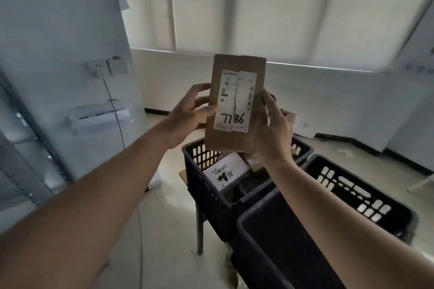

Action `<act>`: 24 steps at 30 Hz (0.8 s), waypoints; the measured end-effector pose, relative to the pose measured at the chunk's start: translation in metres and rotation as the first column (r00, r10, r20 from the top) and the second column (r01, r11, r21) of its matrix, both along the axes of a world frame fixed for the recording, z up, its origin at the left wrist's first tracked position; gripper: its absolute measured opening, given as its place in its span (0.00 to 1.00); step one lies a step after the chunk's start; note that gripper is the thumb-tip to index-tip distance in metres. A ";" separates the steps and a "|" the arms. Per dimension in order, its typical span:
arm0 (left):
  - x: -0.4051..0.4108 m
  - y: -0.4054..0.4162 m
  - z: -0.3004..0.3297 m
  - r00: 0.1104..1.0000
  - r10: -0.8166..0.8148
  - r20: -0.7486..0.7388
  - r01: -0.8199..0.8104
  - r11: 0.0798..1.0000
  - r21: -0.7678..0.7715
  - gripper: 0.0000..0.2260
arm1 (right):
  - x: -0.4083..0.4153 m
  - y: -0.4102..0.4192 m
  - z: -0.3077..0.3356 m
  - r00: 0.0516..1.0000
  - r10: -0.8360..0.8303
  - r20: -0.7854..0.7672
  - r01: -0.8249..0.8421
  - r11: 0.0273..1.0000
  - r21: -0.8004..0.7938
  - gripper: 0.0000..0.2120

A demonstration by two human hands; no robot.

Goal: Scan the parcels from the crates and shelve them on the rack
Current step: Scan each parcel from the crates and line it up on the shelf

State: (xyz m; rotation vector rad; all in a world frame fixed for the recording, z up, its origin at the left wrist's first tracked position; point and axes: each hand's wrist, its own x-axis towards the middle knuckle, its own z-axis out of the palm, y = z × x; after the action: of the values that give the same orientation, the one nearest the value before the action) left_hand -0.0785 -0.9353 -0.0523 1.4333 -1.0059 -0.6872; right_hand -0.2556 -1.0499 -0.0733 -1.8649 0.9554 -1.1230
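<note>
A brown cardboard parcel (pixel 236 141) stands upright in front of me, its white label marked "7786" facing me. My left hand (pixel 190 115) grips its left edge, thumb on the label. My right hand (pixel 274 129) holds its right edge from the side and also seems to hold a dark object behind the parcel, mostly hidden. Below the parcel stands a black slatted crate (pixel 206 185) with a white labelled parcel (pixel 225 171) and another brown parcel (pixel 256 162) inside.
A second black crate (pixel 352 190) stands nearer at the right, its inside dark. The first crate rests on a stool with a metal leg (pixel 199 230). A white wall with sockets (pixel 105 67) is at the left, a blinded window behind. Part of a metal rack (pixel 28 138) shows far left.
</note>
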 end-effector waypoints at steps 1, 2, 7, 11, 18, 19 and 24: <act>0.004 0.020 0.004 0.999 0.046 0.012 -0.046 0.999 -0.006 0.21 | 0.012 0.012 0.003 0.999 0.040 0.014 -0.040 0.999 -0.005 0.20; 0.008 0.040 0.008 0.996 0.091 0.022 -0.091 0.996 -0.011 0.21 | 0.023 0.025 0.005 0.997 0.076 0.027 -0.076 0.997 -0.010 0.20; 0.028 0.142 0.027 0.951 0.302 0.070 -0.300 0.953 -0.047 0.27 | 0.078 0.097 0.015 0.966 0.249 0.066 -0.243 0.966 -0.084 0.20; 0.044 0.226 0.037 0.863 0.476 0.169 -0.471 0.879 -0.070 0.34 | 0.121 0.164 0.024 0.929 0.361 0.084 -0.348 0.928 -0.131 0.20; 0.082 0.379 0.049 0.709 0.650 0.274 -0.645 0.754 -0.120 0.36 | 0.192 0.307 0.036 0.835 0.532 0.140 -0.518 0.846 -0.126 0.20; 0.088 0.402 0.051 0.685 0.672 0.283 -0.667 0.734 -0.128 0.36 | 0.201 0.329 0.038 0.822 0.551 0.148 -0.537 0.834 -0.126 0.20; 0.116 0.514 0.060 0.559 0.759 0.335 -0.753 0.633 -0.178 0.35 | 0.246 0.440 0.052 0.767 0.625 0.148 -0.614 0.781 -0.117 0.21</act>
State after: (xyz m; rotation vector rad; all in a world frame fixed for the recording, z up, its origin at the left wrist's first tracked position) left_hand 0.0379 -0.4218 0.0077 1.8356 -0.5486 0.2670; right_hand -0.0099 -0.6098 -0.0214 -1.8786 0.1533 -0.8816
